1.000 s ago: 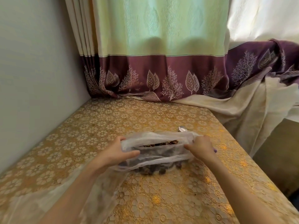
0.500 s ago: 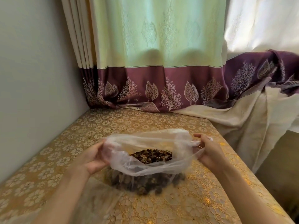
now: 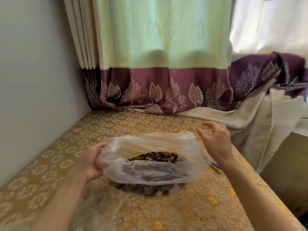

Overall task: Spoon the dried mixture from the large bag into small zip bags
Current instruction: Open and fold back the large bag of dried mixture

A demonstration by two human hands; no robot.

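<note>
My left hand (image 3: 90, 161) grips the left rim of the large, thin, translucent plastic bag (image 3: 150, 170), fingers curled round the film, while my right hand (image 3: 216, 142) hovers free just past the bag's right rim, fingers spread and relaxed, holding nothing. The bag sits on the gold floral lace-patterned tablecloth (image 3: 191, 210) between my two hands, its mouth pulled open, and the dark brown dried mixture (image 3: 155, 156) lies heaped inside, showing through the opening and through the film at the bottom near my wrists.

As I judge it, the step in hand is getting the mouth wide and steady before I scoop. To do it well I should keep my left grip high on the rim so the film stays taut and the wall does not slump over the mixture, and roll or fold the rim down on my right side so it stands open without help. Something small and purple (image 3: 215, 163) peeks out under my right wrist, too hidden for me to name. I see no spoon and no small zip bags.

No brand, label or writing shows on the bag, the cloth or the green and maroon leaf-print curtain (image 3: 166, 90) beyond my hands
</note>
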